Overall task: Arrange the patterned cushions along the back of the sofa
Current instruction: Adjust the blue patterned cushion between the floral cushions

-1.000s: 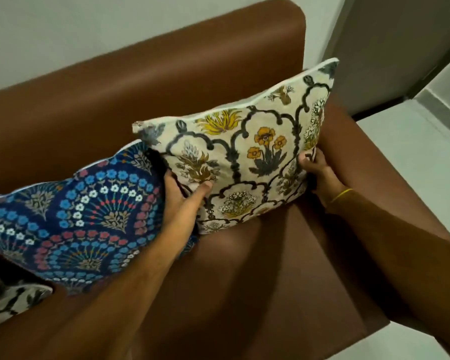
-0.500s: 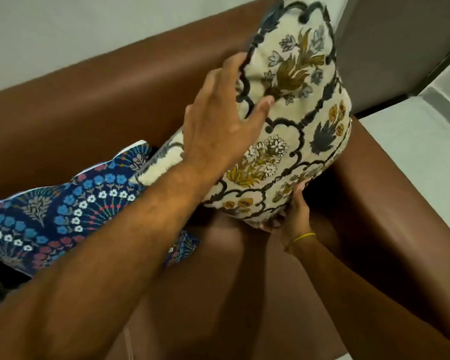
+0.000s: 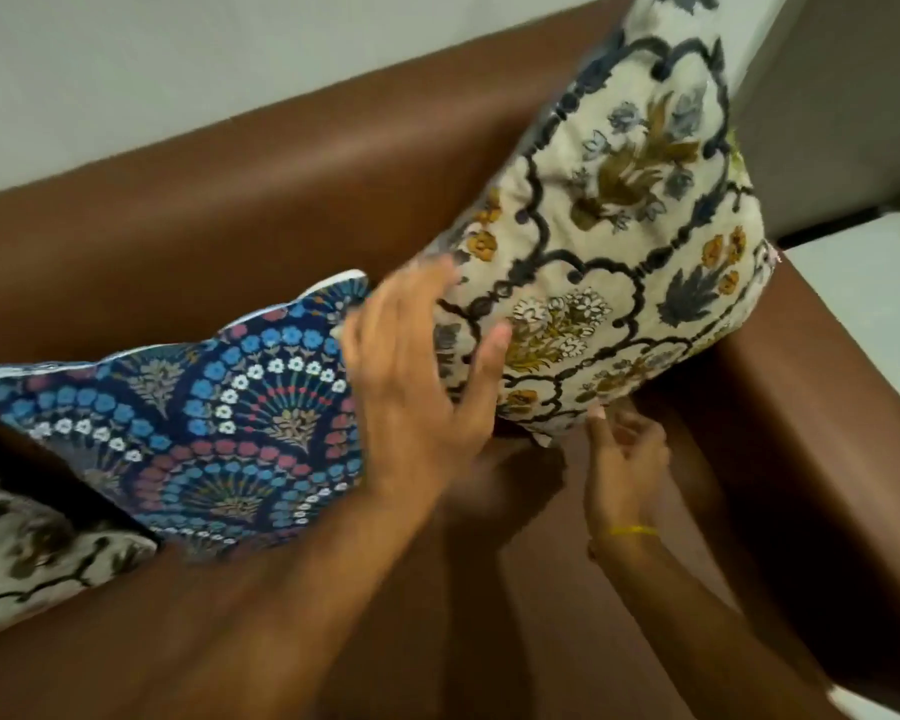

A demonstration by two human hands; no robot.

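A cream cushion (image 3: 619, 241) with dark blue scrollwork and yellow flowers stands tilted on one corner in the sofa's right back corner, leaning against the armrest. My left hand (image 3: 422, 387) lies flat and open against its lower left face. My right hand (image 3: 622, 459) sits just below its bottom corner, fingers loosely apart, fingertips touching the fabric. A dark blue cushion (image 3: 219, 407) with fan patterns leans on the brown sofa back (image 3: 230, 200) to the left. Another cream patterned cushion (image 3: 32, 553) shows at the lower left edge.
The brown armrest (image 3: 827, 433) closes the right side. A pale wall (image 3: 178, 59) rises behind the sofa. Light floor (image 3: 863, 262) and a grey door or panel (image 3: 842, 96) lie beyond the armrest. The brown seat (image 3: 489, 615) stretches under my arms.
The cream cushion was lifted and turned from leaning flat onto one corner. My left hand slid down from its upper face to its lower left side. My right hand loosened below it.
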